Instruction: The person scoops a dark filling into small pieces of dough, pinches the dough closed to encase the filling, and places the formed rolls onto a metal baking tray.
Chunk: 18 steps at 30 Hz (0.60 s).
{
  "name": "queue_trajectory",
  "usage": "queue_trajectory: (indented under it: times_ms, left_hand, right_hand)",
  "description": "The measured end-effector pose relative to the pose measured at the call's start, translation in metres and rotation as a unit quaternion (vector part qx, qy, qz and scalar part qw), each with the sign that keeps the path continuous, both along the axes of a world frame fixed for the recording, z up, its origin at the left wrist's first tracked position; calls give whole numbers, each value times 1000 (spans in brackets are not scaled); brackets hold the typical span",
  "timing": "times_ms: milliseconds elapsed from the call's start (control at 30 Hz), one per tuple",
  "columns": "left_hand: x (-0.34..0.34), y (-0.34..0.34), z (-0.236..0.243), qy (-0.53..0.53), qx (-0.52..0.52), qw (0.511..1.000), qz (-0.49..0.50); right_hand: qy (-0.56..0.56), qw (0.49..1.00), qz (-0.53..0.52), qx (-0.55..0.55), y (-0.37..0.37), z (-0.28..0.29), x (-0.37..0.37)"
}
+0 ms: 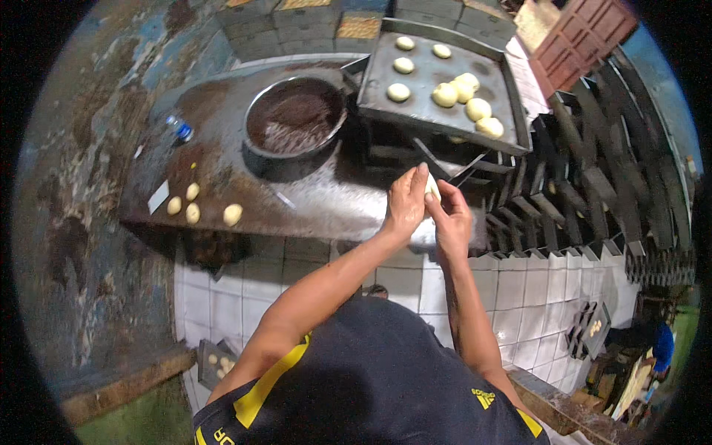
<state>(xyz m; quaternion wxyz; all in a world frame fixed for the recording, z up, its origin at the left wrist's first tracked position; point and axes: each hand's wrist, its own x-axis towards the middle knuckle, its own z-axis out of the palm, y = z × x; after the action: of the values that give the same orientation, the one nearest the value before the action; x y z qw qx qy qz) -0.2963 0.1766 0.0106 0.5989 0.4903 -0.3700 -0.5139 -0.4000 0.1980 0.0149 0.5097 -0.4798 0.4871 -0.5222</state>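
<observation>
Between my two hands, over the near edge of the metal table (pixel 356 200), is a pale piece of dough (pixel 433 188). My left hand (pixel 408 199) lies along its left side, fingers pointing up and away. From the right, my right hand (pixel 451 216) closes on the same piece with curled fingers and thumb. Only a narrow strip of the dough shows. Just beyond my hands stands a dark baking tray (pixel 426 70), raised above the table. Several round dough balls (pixel 446 94) sit on it, some bunched together at its right side and others spaced along the left.
A large metal bowl (pixel 252 141) of dark brown filling (pixel 300 115) stands left of the tray. Farther left are several dough balls (pixel 233 215), a white card (pixel 159 198) and a blue-capped clear bottle (pixel 179 129). Stacked dark metal trays (pixel 586 170) rise at the right.
</observation>
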Motion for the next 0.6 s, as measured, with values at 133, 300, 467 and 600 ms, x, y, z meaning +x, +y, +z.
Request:
queue_trajectory:
  times_ms: [133, 300, 467, 600]
  left_hand:
    - [76, 28, -25, 47, -52, 997, 10]
    - [170, 100, -95, 67, 201, 965, 156]
    - [250, 163, -170, 11, 206, 971, 118]
    - [342, 150, -154, -66, 119, 979, 154]
  right_hand:
    - [-80, 989, 117, 31, 8, -4, 46]
    - [99, 987, 120, -42, 10, -50, 132]
    - [258, 836, 349, -337, 30, -82, 235]
    - [274, 890, 325, -165, -45, -165, 319]
